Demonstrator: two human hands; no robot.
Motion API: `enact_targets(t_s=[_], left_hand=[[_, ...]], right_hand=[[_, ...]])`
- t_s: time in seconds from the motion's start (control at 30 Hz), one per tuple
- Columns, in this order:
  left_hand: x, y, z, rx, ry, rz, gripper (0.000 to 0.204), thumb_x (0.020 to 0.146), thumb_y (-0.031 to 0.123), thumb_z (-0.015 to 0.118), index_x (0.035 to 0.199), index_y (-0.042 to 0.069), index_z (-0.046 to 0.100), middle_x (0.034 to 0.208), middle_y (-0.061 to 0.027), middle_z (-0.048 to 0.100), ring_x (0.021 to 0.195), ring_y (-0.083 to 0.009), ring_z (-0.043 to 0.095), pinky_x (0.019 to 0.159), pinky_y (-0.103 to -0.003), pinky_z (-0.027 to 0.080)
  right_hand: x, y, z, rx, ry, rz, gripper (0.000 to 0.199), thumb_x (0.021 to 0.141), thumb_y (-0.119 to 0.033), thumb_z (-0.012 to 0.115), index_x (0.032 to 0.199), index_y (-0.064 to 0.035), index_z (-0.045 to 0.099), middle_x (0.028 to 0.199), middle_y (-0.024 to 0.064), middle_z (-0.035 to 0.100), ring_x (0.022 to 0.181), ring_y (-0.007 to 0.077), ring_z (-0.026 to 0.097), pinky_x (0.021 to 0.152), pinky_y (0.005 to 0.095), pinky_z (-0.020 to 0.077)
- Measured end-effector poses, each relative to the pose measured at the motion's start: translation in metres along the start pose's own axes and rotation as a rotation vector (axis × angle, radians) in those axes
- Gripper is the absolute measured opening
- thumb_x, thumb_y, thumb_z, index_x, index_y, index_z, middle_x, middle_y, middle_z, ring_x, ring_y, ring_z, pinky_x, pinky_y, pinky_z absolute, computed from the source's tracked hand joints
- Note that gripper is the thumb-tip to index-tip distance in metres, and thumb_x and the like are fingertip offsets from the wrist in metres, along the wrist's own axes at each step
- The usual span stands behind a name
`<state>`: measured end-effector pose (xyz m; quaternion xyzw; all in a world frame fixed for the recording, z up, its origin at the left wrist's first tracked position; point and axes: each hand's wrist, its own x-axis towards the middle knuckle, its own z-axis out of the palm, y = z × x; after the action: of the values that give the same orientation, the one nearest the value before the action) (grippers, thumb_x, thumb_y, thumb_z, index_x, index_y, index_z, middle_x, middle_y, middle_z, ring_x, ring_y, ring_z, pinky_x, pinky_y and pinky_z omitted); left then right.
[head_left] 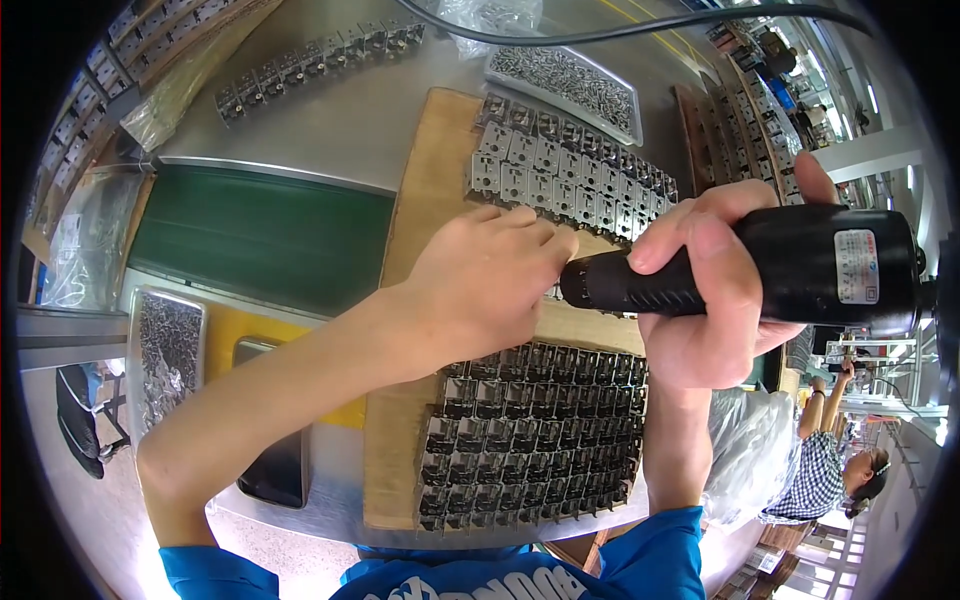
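The black cylindrical electric screwdriver lies level across the middle of the view, its ribbed nose pointing toward nine o'clock and its body running out toward three o'clock. The right hand is wrapped tight around it, thumb over the top and fingers curled underneath. The left hand is loosely curled just off the tool's nose, fingertips bunched together at the tip; whether they pinch a part I cannot tell, since the hand covers that spot.

Both hands hover over a pale brown wooden board that runs from twelve to six o'clock. At one o'clock from the left hand sits a block of small stamped silver metal brackets, close-packed, its near edge almost under the knuckles. At six o'clock a second, darker block of the same brackets fills the board to its lower edge. Between the two blocks only a narrow strip of bare board shows.

At nine o'clock of the board lies a green conveyor belt with a steel rim. At seven o'clock a shallow steel tray of small screws sits near the left elbow. Another tray of screws lies at twelve o'clock, and a black cable arcs above it.
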<state>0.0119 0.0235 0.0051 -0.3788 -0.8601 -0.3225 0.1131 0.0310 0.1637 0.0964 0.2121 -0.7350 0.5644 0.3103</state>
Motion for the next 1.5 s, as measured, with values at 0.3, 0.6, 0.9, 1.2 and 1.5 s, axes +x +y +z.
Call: enact_targets(t_s=[0.3,0.6,0.9,1.2,1.5], left_hand=[[0.0,0.002,-0.004,-0.011,-0.055,-0.032,0.028,0.074,0.007,0.064,0.101,0.004,0.062,0.092,-0.0077,0.068,0.098,-0.0253,0.064,0.083,-0.038,0.05],[-0.001,-0.003,-0.004,-0.039,-0.093,-0.01,0.04,0.071,0.005,0.067,0.11,0.005,0.062,0.096,-0.0071,0.067,0.101,-0.0253,0.063,0.087,-0.039,0.049],[-0.001,-0.001,-0.005,-0.008,-0.081,-0.005,0.04,0.071,0.004,0.067,0.11,0.005,0.061,0.097,-0.0071,0.068,0.1,-0.0258,0.063,0.086,-0.039,0.05],[0.0,-0.004,0.0,0.009,-0.053,0.021,0.039,0.07,0.004,0.067,0.109,0.003,0.061,0.096,-0.0078,0.067,0.099,-0.0261,0.063,0.084,-0.039,0.05],[-0.002,-0.005,-0.009,-0.053,-0.052,0.056,0.037,0.07,0.003,0.068,0.106,0.002,0.061,0.092,-0.0091,0.064,0.098,-0.0278,0.062,0.083,-0.04,0.05]], right_hand=[[0.003,0.01,-0.003,-0.192,-0.088,-0.167,0.07,0.08,-0.005,0.057,0.141,0.0116,0.027,0.065,0.0131,0.059,0.051,0.0179,0.057,0.059,0.029,0.0513],[0.002,0.006,0.001,-0.118,-0.047,-0.051,0.068,0.08,-0.007,0.058,0.14,0.0124,0.03,0.064,0.012,0.06,0.051,0.0163,0.057,0.06,0.0273,0.0494],[0.006,0.007,0.003,-0.161,-0.055,-0.119,0.063,0.079,-0.006,0.057,0.133,0.0149,0.034,0.058,0.0111,0.058,0.05,0.0156,0.056,0.063,0.0261,0.0493],[0.003,0.005,-0.004,-0.194,-0.09,-0.09,0.065,0.08,-0.006,0.058,0.136,0.0118,0.032,0.064,0.012,0.06,0.051,0.0165,0.057,0.064,0.0283,0.0501],[-0.013,0.012,0.001,0.004,-0.016,-0.101,0.073,0.081,0.0,0.062,0.145,0.0013,0.027,0.074,0.0125,0.059,0.053,0.0197,0.06,0.056,0.0317,0.0518]])
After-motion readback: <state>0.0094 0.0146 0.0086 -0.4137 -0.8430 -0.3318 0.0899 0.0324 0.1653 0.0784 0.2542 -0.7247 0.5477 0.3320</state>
